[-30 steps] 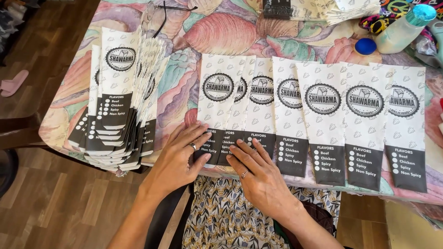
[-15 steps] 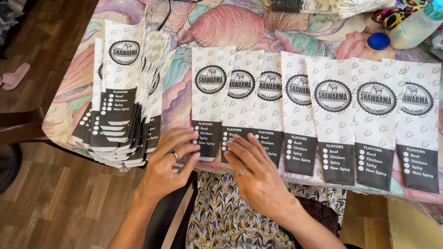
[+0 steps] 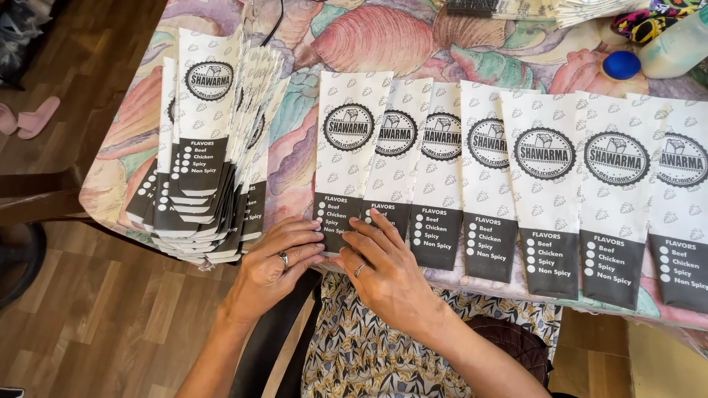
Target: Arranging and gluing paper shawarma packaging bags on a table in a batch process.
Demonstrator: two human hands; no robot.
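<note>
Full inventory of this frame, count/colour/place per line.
paper sleeves in a row: seven, white with black bottoms, overlapping along table's near edge
stack of sleeves: one fanned pile, same colours, table left
tablecloth: one, pastel floral, covering table
bottle cap: one, blue, top right
bottle: one, pale, top right, partly cut off
slipper: pink, wooden floor, far left
left hand: ringed, on leftmost sleeve's bottom
right hand: ringed, on the next sleeve's bottom

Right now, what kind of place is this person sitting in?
Probably a home, used for some handwork. There is a floral tablecloth on the table, a wooden floor with pink slippers, and paper food bags spread in a row under the hands.
</note>
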